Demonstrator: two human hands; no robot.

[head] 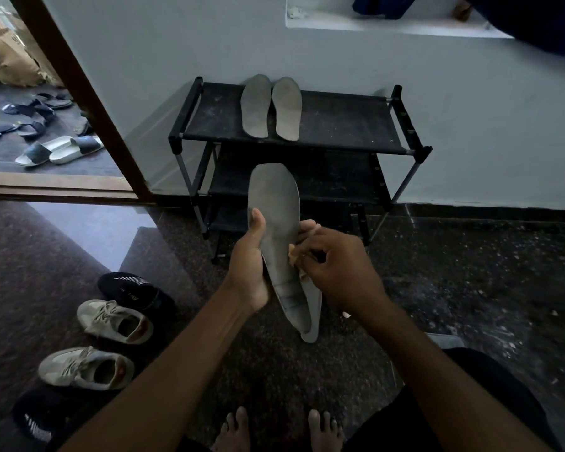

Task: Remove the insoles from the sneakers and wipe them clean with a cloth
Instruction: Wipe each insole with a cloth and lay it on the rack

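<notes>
My left hand [250, 259] grips a grey insole [276, 203] upright, thumb across its front face. A second insole [312, 308] lies behind it, only its lower edge showing. My right hand [335, 265] holds a small tan cloth [296, 252] against the insole's right edge. Two more grey insoles [256, 106] [287, 107] lie side by side on the top shelf of the black shoe rack [349, 125]. Two pale sneakers [115, 321] [85, 370] stand on the floor at the left, between two black sneakers [128, 288] [40, 415].
The rack stands against a pale wall. At the left, a brown door frame [88, 102] opens onto a floor with scattered sandals [59, 150]. My bare feet [281, 432] are at the bottom edge on dark speckled stone floor.
</notes>
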